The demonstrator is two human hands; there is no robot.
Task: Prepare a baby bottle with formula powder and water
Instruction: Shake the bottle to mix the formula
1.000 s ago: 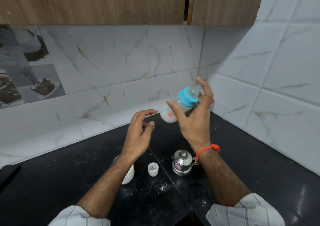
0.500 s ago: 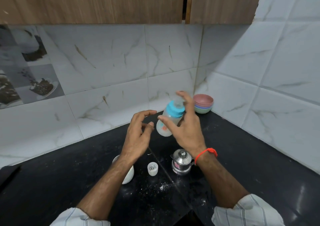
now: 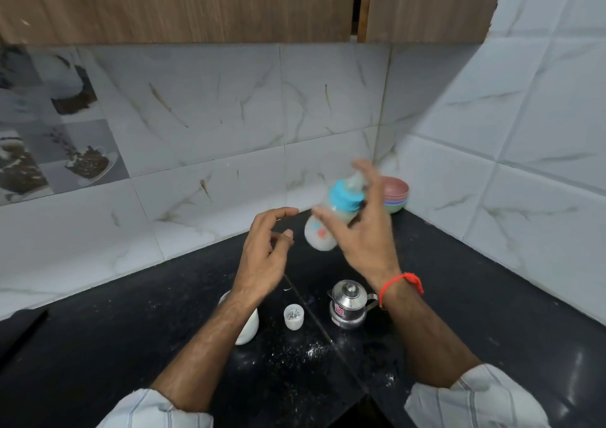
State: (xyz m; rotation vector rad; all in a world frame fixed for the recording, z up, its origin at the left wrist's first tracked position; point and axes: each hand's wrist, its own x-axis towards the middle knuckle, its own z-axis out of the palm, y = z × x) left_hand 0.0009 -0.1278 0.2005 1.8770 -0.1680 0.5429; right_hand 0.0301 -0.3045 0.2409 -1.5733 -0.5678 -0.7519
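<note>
Table: black stone table [image 3: 131,345], powder spilled near the middle.
Bottle: capped blue-collared milky baby bottle [image 3: 331,217], tilted midair, gripped by right hand [image 3: 364,230].
Left hand [image 3: 262,257]: empty, loosely curled.
Progress: probably mixing; filling looks done.

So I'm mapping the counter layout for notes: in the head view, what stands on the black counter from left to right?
White container, partly behind the left forearm → small white cup → steel lidded pot → stack of coloured bowls in the far corner.
</note>
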